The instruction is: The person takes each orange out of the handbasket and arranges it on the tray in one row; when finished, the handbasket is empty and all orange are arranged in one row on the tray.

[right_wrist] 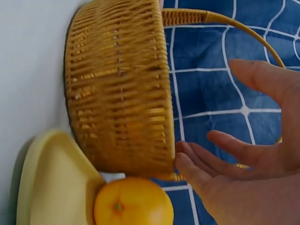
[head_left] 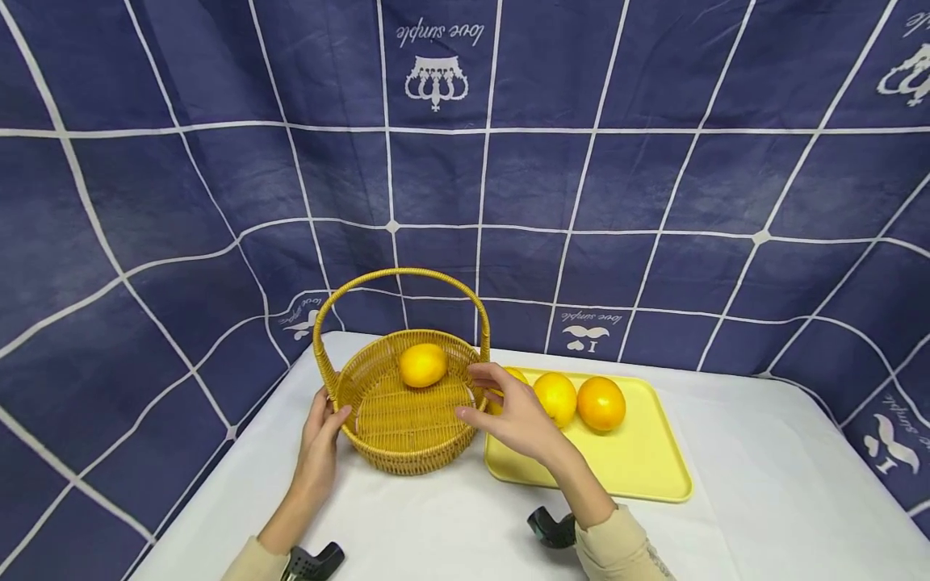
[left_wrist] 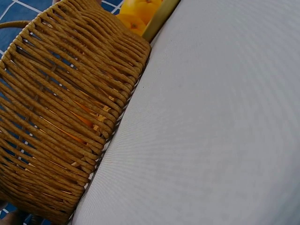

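A woven wicker basket (head_left: 414, 461) with a tall arched handle (head_left: 404, 272) stands upright on the table. Inside it, toward the back, lies one yellow-orange fruit (head_left: 424, 365), rounded like an orange. My left hand (head_left: 318, 440) holds the basket's left side near the handle's base, thumb at the rim and fingers along the outside. Over the right rim hovers my right hand (head_left: 519, 415), its fingers spread and lightly bent with nothing between them. In the right wrist view, that hand (right_wrist: 253, 173) has its fingertips right at the rim, and an orange (right_wrist: 133, 204) lies below.
Right of the basket is a yellow tray (head_left: 639, 476) bearing an orange (head_left: 601, 403), another orange (head_left: 555, 397) and more fruit partly hidden behind my right hand. A white cloth (head_left: 770, 452) covers the table. A blue checked curtain (head_left: 538, 186) hangs close behind.
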A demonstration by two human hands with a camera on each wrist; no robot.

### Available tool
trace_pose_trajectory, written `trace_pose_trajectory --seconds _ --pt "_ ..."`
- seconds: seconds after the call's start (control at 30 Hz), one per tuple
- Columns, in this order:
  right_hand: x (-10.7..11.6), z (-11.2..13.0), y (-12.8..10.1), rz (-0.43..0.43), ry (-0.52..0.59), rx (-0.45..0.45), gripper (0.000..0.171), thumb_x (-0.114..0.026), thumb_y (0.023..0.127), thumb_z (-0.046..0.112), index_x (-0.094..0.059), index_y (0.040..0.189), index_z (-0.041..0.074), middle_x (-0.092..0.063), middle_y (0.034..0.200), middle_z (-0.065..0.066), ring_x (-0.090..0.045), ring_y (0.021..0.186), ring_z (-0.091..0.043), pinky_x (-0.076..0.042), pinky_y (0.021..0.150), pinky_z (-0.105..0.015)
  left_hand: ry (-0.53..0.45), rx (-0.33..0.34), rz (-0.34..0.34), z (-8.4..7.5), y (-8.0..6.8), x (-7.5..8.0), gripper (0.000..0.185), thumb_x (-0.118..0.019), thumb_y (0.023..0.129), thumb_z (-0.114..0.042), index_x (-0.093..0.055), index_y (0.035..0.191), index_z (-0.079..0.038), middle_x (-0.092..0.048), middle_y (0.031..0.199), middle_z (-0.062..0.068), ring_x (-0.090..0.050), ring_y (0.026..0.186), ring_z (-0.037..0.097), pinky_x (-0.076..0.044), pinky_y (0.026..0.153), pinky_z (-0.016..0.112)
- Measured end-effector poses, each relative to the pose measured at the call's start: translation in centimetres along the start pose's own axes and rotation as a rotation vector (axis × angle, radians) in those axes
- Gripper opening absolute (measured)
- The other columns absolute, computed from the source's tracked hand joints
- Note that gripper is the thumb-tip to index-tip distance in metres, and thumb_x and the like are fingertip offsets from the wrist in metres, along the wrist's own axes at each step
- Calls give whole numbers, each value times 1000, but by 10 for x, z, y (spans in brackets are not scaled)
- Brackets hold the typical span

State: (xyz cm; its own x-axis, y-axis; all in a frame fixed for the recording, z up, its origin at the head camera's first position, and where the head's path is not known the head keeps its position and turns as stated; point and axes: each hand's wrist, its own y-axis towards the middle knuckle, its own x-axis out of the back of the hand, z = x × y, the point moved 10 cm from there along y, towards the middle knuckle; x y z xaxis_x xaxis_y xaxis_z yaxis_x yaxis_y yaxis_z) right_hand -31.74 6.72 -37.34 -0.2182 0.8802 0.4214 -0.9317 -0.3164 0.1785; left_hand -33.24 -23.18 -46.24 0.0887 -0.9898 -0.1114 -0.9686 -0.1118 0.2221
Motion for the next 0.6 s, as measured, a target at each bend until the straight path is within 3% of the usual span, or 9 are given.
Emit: trace_pose_trajectory --seconds 0.27,0.4,0.6 --pt "-25 10 27 11 -15 39 68 -82 91 28 -53 148 6 -60 147 -15 -56 139 -37 -44 117 -49 -17 -21 -1 -1 1 0 50 -46 111 -13 -34 159 -4 -61 133 15 -57 123 18 -37 108 20" --pt "-35 11 46 13 -99 72 69 -82 91 26 -52 149 4 -59 149 -17 -56 138 -37 -47 115 -51 -22 -23 -1 -1 2 -1 50 -46 111 -13 -34 159 -4 -61 134 14 -57 125 18 -37 109 19" --pt "-39 8 68 -15 -224 67 69 -82 90 30 -54 150 10 -59 151 -10 -58 135 -35 -47 112 -51 -31 -9 -9 1 1 -1 50 -45 111 -13 -34 159 -4 -58 139 14 -53 130 19 -35 110 19"
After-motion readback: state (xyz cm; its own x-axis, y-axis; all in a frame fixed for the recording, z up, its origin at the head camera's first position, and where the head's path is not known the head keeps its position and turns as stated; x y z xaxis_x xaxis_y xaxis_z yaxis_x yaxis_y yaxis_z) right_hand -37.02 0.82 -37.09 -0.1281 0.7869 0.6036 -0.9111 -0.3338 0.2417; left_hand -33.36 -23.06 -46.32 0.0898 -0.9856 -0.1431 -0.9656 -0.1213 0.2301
